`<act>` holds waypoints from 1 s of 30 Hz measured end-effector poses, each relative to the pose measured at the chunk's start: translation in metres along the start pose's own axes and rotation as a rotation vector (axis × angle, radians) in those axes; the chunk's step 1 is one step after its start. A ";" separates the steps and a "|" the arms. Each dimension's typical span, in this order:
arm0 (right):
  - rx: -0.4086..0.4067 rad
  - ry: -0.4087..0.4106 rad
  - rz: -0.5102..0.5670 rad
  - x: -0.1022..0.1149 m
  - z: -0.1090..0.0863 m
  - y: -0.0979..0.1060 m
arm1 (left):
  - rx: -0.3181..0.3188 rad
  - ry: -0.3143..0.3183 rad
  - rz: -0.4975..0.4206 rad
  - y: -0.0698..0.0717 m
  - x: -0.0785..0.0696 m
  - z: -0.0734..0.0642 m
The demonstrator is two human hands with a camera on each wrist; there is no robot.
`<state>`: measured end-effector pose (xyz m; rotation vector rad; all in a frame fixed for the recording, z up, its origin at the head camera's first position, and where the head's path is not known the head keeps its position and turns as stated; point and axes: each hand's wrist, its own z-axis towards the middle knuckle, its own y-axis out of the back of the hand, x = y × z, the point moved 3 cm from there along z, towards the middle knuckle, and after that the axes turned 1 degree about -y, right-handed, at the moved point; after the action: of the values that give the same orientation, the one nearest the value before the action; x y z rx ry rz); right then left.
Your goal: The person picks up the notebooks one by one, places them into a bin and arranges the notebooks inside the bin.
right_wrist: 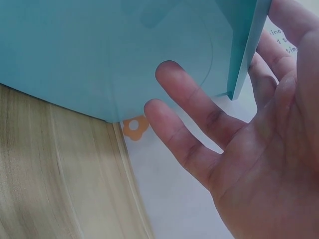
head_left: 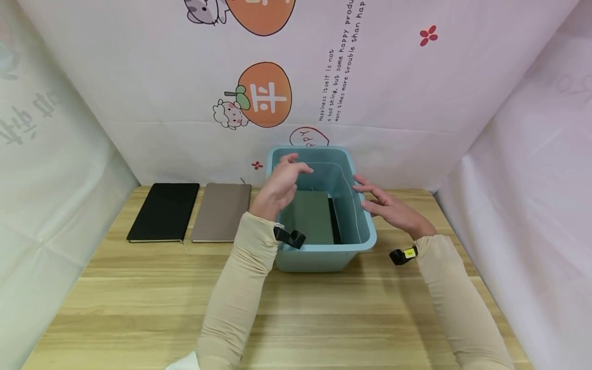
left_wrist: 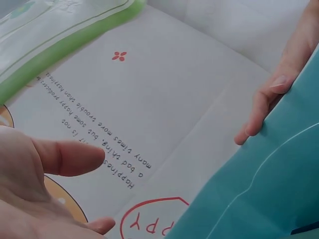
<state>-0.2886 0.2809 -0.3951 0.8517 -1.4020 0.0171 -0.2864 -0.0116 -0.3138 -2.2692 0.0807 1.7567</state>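
A light blue plastic bin [head_left: 326, 261] stands on the table. Inside lies a dark green notebook [head_left: 311, 218], with the edge of a black item [head_left: 335, 223] showing under its right side. My left hand [head_left: 281, 182] is over the bin's left rim, fingers spread and holding nothing; the left wrist view shows its thumb [left_wrist: 75, 157] stretched out in the air. At the right rim, my right hand [head_left: 393, 208] touches the bin with its fingertips. In the right wrist view, two of its fingers [right_wrist: 187, 94] extend loosely along the outer wall.
On the wooden table [head_left: 324, 318], left of the bin, a black notebook [head_left: 164, 211] and a taupe notebook [head_left: 221, 213] lie flat side by side. A printed white cloth [head_left: 384, 92] rises right behind the bin, and more white cloth hangs at both sides.
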 end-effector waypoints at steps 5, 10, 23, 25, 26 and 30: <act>-0.001 0.001 0.003 0.000 -0.001 -0.001 | 0.013 -0.020 0.007 0.001 -0.007 -0.005; 0.005 0.012 -0.014 0.000 -0.001 0.000 | 0.026 -0.059 0.046 0.005 -0.016 -0.010; 0.000 -0.007 -0.002 0.001 -0.003 -0.001 | 0.021 -0.138 0.219 0.020 -0.031 -0.026; 0.001 -0.011 0.000 0.001 -0.003 -0.001 | 0.019 -0.150 0.248 0.021 -0.033 -0.029; 0.001 -0.013 0.000 0.001 -0.003 -0.002 | 0.019 -0.153 0.262 0.022 -0.035 -0.031; -0.001 -0.022 0.006 0.001 -0.002 -0.002 | 0.008 -0.167 0.324 0.025 -0.040 -0.035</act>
<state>-0.2857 0.2805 -0.3950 0.8492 -1.4252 0.0117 -0.2688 -0.0490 -0.2720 -2.1892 0.4441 2.0919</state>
